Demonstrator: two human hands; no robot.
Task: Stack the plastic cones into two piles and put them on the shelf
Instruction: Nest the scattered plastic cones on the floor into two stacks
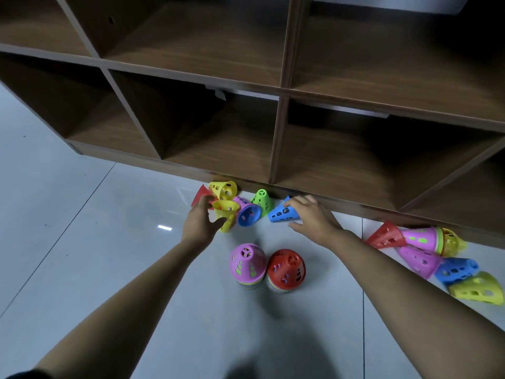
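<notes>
Yellow cone [226,214] lies on its side within the curl of the left hand [200,224], thumb in front of it, fingertips reaching a red cone [200,194]. The right hand [314,214] clasps a blue cone [280,213], fingers draped over it. Nearer the wrists stand the pink-topped pile [247,262] and the red-topped pile [285,269]. Best to turn each cone mouth-down and seat it squarely, so the piles stay straight. The shelf [278,91] lies beyond the fingertips.

no readable text, labels or numbers, dim view perhaps hiding some
</notes>
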